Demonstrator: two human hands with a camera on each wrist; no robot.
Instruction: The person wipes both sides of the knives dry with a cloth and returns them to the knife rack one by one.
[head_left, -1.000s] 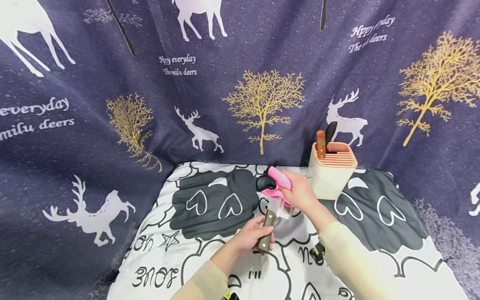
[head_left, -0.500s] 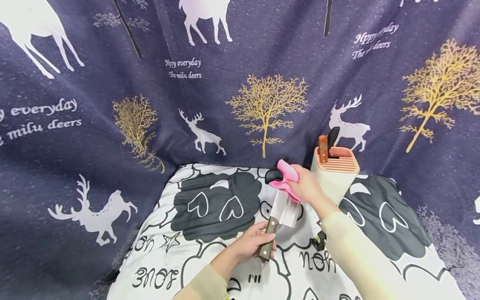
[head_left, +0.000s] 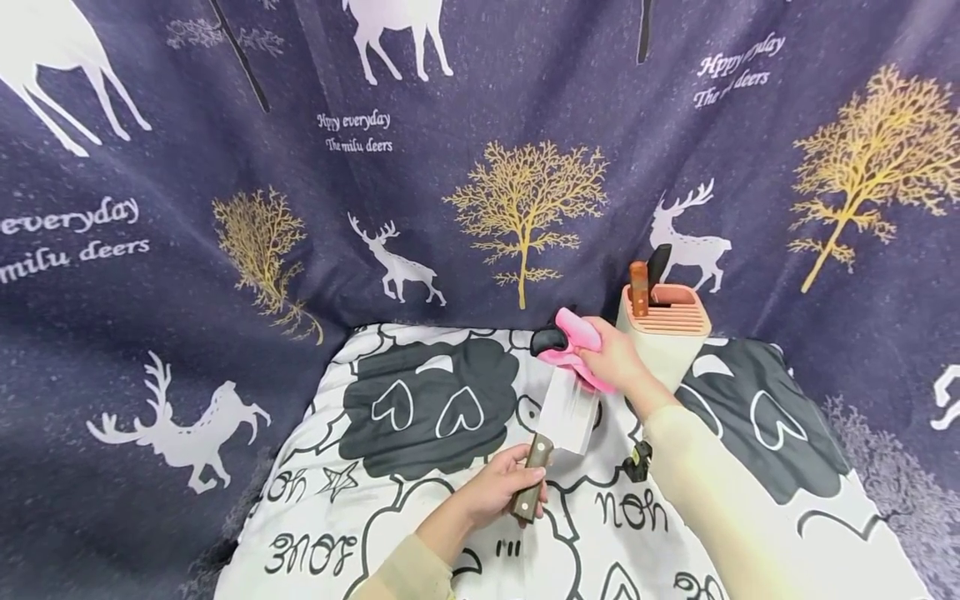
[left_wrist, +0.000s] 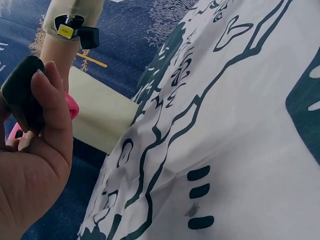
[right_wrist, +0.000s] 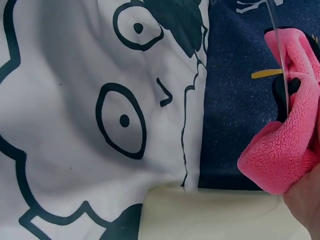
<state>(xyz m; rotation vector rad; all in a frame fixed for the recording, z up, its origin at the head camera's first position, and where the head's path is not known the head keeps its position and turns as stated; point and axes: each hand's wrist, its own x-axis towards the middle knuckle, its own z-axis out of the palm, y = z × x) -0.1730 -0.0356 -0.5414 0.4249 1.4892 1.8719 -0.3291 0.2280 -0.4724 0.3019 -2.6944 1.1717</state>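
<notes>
A cleaver (head_left: 567,412) with a brown riveted handle is held over the bedspread, blade pointing away from me. My left hand (head_left: 491,487) grips its handle, thumb along the top side; the left wrist view shows the handle end (left_wrist: 22,95) inside the curled fingers. At the far end of the blade, my right hand (head_left: 617,360) holds a pink and black fluffy cloth (head_left: 579,333) around the metal. In the right wrist view the cloth (right_wrist: 295,125) folds over the blade, seen almost edge-on. The tip end of the blade is hidden under the cloth.
A cream knife block (head_left: 667,354) with a pink slotted top stands just beyond my right forearm. An orange-brown handle (head_left: 639,289) and a black handle (head_left: 658,262) stick up from it. A dark deer-print curtain (head_left: 420,167) hangs behind the cartoon bedspread (head_left: 300,525).
My right hand has slid the cloth away from the handle toward the blade's far end, baring more metal. The left hand keeps its grip, nearly in place.
</notes>
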